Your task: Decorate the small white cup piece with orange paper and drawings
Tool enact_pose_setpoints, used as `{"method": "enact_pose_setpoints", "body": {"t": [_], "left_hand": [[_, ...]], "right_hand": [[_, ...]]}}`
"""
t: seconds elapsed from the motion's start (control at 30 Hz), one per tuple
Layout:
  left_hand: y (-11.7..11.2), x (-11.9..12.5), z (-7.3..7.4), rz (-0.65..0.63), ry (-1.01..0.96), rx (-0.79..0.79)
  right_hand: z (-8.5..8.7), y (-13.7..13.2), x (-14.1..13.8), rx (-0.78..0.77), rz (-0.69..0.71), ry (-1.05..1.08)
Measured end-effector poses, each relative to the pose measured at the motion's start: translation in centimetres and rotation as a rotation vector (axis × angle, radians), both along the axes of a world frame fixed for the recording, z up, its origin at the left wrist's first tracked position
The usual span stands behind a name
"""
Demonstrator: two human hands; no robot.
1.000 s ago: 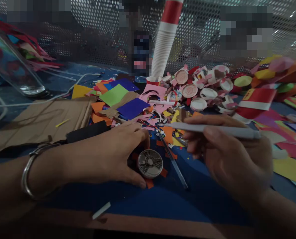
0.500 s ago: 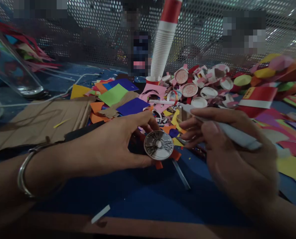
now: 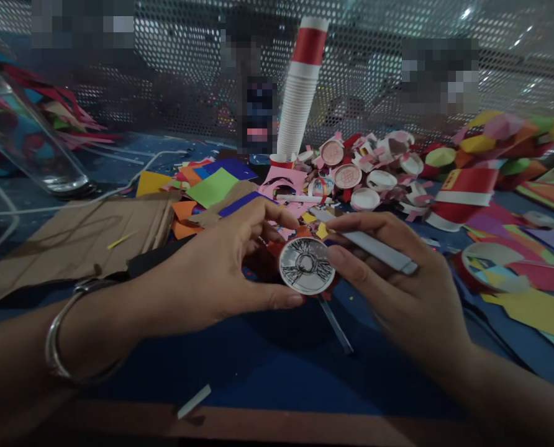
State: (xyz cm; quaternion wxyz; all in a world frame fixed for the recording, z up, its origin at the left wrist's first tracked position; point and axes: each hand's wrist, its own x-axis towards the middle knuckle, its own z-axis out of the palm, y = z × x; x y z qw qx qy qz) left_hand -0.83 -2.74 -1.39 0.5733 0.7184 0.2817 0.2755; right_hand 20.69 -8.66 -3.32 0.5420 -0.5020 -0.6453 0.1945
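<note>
My left hand (image 3: 240, 267) is closed around a small red paper cup (image 3: 307, 266) whose round white base faces up. Black lines drawn on that base form a ring with scribbled wedges around it. Between the fingers of my right hand (image 3: 393, 285) lies a pale grey-white marker pen (image 3: 374, 247), slanting from upper left to lower right. The right thumb reaches the right edge of the cup's base. Orange bits and a thin clear strip (image 3: 336, 329) show below the cup on the blue table (image 3: 277, 372).
Stacked paper cups (image 3: 300, 93) rise behind. Cut cup pieces (image 3: 365, 180) and coloured paper (image 3: 214, 186) are heaped at centre. A glass (image 3: 48, 149) and cardboard (image 3: 76, 242) lie left. On the right are a red-and-white cup (image 3: 463, 195) and a bowl-like cup (image 3: 491, 264).
My right hand has moved left to the cup, and its thumb now reaches the cup's edge. The marker pen has shifted with it. The cup sits slightly further right in view.
</note>
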Motion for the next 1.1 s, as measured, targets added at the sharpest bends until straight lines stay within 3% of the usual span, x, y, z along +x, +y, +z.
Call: {"method": "enact_pose_setpoints", "body": {"t": [0.1,0.17,0.27,0.43,0.5,0.8,1.1], "left_hand": [[0.1,0.3,0.2,-0.033,-0.072,-0.364],[0.3,0.4,0.2,-0.04,-0.083,-0.455],[0.6,0.4,0.3,-0.002,-0.104,-0.441],[0.9,0.3,0.2,0.084,-0.098,-0.413],[1.0,0.3,0.0,0.107,-0.097,-0.388],[1.0,0.5,-0.5,0.183,-0.069,-0.281],[0.9,0.4,-0.7,0.141,-0.037,-0.253]], "right_hand": [[0.0,0.0,0.0,0.021,0.001,0.031],[0.0,0.0,0.1,0.027,-0.011,0.016],[0.0,-0.1,0.3,0.046,-0.067,-0.013],[0.1,-0.9,0.1,0.189,-0.129,0.216],[0.2,-1.4,0.0,0.191,-0.17,0.15],[0.5,-2.0,0.7,0.124,0.02,-0.092],[0.4,-1.8,0.7,0.159,0.048,-0.22]]}}
